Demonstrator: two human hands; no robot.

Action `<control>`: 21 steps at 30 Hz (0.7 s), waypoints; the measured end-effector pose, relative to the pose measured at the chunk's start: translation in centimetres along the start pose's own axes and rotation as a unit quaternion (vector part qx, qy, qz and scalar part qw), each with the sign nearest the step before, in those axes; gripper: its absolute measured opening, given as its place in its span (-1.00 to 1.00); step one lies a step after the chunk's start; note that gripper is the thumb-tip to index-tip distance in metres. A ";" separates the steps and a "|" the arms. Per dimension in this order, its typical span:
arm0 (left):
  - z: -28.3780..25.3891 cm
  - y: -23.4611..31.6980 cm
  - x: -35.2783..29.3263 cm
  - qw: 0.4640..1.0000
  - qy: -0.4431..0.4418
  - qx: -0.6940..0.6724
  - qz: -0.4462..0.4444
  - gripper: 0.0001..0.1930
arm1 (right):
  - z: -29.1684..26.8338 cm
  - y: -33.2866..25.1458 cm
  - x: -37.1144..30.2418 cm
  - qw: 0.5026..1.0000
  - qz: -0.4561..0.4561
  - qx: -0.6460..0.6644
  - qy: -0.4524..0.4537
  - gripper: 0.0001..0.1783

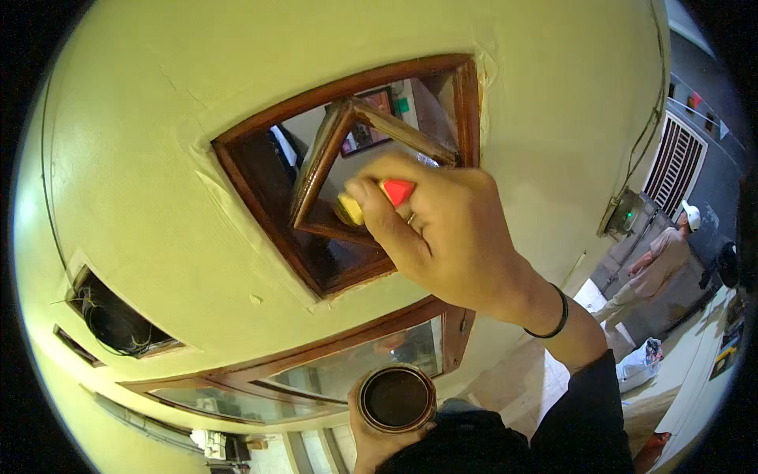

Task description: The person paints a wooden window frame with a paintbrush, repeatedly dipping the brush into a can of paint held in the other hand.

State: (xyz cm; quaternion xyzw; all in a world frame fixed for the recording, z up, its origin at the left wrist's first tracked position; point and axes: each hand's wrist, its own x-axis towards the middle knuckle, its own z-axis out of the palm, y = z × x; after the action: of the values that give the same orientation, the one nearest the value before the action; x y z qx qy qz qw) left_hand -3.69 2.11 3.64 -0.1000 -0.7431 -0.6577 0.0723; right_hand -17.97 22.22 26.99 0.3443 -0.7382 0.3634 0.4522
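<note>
So, head cam view: the right hand (450, 229) was up in front of a small wooden window, fingers curled tight around a red-and-yellow tool (397, 190). Most of the tool was buried in the fist, so I honestly couldn't tell what its working end looked like, or if it was touching the wood. Right behind it, a glossy brown sash (322, 164) sat tilted inside the dark brown outer frame (467, 110), which was set in a pale yellow-green wall (379, 31).

Lower down, the left hand (367, 438) had its fingers wrapped partway around a round open tin (397, 429) with dark stuff inside, held near the person's body. A bigger wood-framed window (355, 355) ran across the wall behind the tin. Off to the left, black cables (118, 324) were bunched in a wall opening. Way over on the right, someone in a white cap (692, 216) stood near a whitish bag (639, 365).
</note>
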 end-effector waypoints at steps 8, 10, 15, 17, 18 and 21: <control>2.3 0.3 -0.9 0.995 0.034 -0.083 -0.043 0.37 | -0.7 3.6 -2.3 0.997 0.057 0.030 -0.041 -0.81; 2.6 1.1 -0.8 0.998 0.037 -0.034 -0.033 0.37 | -0.3 3.5 -2.4 0.997 0.050 0.054 -0.024 -0.82; 4.0 2.3 -1.3 0.997 0.071 0.019 -0.026 0.36 | -0.4 3.1 -1.8 0.986 0.063 0.152 0.004 -0.77; 4.5 2.6 -1.6 0.996 0.076 0.034 -0.026 0.35 | -1.3 3.7 -2.6 0.969 0.145 0.191 -0.048 -0.70; 4.6 2.7 -2.0 0.995 0.085 0.037 -0.030 0.35 | -1.7 4.3 -3.1 0.974 0.145 0.173 -0.037 -0.68; 5.4 3.0 -2.7 0.989 0.103 0.099 -0.033 0.34 | -2.9 4.9 -3.7 0.978 0.165 0.123 -0.028 -0.67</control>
State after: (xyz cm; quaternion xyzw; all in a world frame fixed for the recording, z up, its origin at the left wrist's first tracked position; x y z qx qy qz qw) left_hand -0.24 7.70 5.17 0.0008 -0.7960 -0.5897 0.1364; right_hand -19.55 27.85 23.42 0.2812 -0.7469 0.5111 0.3191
